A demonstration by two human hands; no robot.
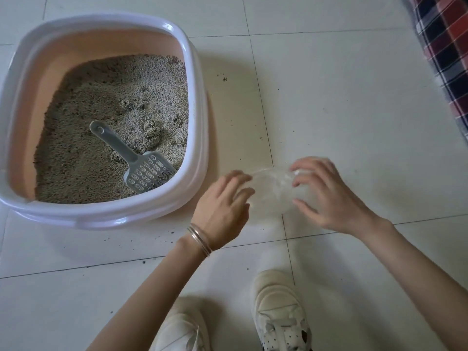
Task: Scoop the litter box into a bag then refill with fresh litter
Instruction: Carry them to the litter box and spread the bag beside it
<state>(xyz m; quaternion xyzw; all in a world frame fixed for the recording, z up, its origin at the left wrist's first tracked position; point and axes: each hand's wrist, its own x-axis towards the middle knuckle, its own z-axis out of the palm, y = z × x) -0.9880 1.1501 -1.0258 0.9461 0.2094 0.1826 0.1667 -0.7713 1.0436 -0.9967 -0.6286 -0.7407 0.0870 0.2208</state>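
Observation:
A white-rimmed, peach-walled litter box (pixel 195 102) sits on the tiled floor at the left, filled with grey litter (pixel 101 102) that has clumps near the middle. A grey slotted scoop (pixel 131 155) lies on the litter at the front right. To the right of the box, a thin clear plastic bag (pixel 274 191) is held between both hands above the floor. My left hand (pixel 222 209) grips its left side with curled fingers. My right hand (pixel 326 196) pinches its right side.
Loose litter grains (pixel 224 78) are scattered on the pale floor tiles around the box. A red, white and navy plaid fabric (pixel 445 54) runs along the right edge. My two white shoes (pixel 278 307) stand at the bottom.

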